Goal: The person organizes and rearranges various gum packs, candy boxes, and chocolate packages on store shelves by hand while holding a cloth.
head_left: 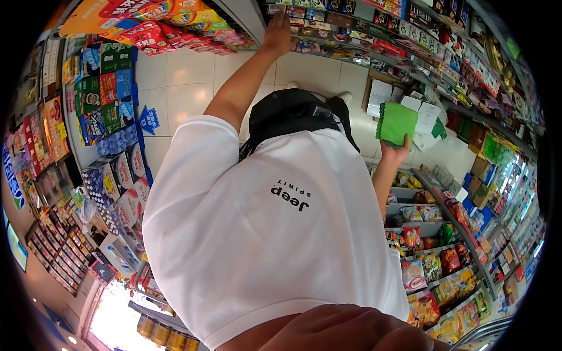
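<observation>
My left hand (277, 36) reaches forward to the end of a shelf of small boxed packs (315, 15). Its fingers look stretched out along the shelf end, and I cannot make out anything held in them. Off to my right, my right hand (396, 152) grips the edge of a green cloth (397, 123) with a scalloped border. The cloth hangs flat in front of some white papers (381, 97) and cardboard on the floor. My white shirt (281, 234) and a black bag (287, 114) at my waist fill the middle.
Hanging snack bags (153, 36) are at the upper left. Stacked drink cartons (102, 93) stand along the left. Snack shelves (445, 257) run close by on the right. A blue arrow sticker (148, 120) marks the tiled floor (190, 73).
</observation>
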`<control>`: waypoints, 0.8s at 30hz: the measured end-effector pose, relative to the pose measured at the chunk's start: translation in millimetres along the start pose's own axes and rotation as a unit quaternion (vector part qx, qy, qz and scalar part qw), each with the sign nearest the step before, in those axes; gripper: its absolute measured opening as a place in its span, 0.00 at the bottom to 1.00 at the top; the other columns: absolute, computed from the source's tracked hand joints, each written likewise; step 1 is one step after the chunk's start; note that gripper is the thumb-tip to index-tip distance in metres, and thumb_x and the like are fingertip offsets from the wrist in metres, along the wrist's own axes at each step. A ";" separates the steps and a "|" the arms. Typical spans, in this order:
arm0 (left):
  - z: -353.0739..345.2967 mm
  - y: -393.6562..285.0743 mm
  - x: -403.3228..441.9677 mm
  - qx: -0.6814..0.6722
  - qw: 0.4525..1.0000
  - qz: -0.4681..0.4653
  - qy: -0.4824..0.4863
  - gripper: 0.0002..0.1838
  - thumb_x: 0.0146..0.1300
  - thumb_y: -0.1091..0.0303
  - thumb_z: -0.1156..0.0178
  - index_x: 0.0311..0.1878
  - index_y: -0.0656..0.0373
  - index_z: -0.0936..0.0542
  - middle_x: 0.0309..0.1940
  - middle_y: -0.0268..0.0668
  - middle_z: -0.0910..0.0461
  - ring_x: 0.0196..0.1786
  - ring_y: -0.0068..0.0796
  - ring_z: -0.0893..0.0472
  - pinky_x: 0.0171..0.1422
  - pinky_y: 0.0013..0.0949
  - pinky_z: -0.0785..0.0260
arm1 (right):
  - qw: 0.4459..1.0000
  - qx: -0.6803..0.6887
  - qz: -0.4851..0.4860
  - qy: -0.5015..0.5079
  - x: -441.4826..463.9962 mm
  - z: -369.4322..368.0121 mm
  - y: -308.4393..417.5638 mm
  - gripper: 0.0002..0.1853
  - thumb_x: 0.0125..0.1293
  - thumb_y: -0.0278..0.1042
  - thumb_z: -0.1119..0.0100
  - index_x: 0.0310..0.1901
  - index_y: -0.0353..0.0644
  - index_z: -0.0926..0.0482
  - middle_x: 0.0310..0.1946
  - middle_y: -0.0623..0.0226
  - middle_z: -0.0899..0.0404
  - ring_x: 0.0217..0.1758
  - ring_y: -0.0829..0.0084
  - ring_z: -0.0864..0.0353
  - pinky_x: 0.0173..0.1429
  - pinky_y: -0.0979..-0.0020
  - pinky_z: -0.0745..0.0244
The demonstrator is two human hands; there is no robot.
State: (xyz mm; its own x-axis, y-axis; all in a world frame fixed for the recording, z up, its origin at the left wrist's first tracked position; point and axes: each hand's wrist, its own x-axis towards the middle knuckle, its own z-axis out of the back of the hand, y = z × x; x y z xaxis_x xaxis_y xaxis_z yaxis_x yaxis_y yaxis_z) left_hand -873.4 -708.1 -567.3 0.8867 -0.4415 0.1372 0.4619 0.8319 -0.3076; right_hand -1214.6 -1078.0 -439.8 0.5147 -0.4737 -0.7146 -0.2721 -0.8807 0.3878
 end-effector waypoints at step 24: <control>232.2 -71.4 11.9 -0.202 0.964 0.043 -0.167 0.37 0.65 0.57 0.33 0.74 0.58 0.33 0.45 0.42 0.19 0.38 0.41 0.16 0.41 0.43 0.23 | 0.996 -0.072 -0.035 0.043 4.7 -74.6 -29.8 0.27 0.76 0.44 0.59 0.72 0.42 0.30 0.72 0.58 0.28 0.74 0.52 0.30 0.77 0.44 0.38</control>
State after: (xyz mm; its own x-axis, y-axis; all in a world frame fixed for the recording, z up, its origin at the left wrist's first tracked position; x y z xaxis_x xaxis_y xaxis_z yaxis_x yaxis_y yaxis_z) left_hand -890.8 -694.7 -325.1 0.9098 -0.1891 0.3694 0.4007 0.6317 -0.6636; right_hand -1143.4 -1053.7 -411.3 0.5972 -0.4029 -0.6935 -0.1160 -0.8990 0.4224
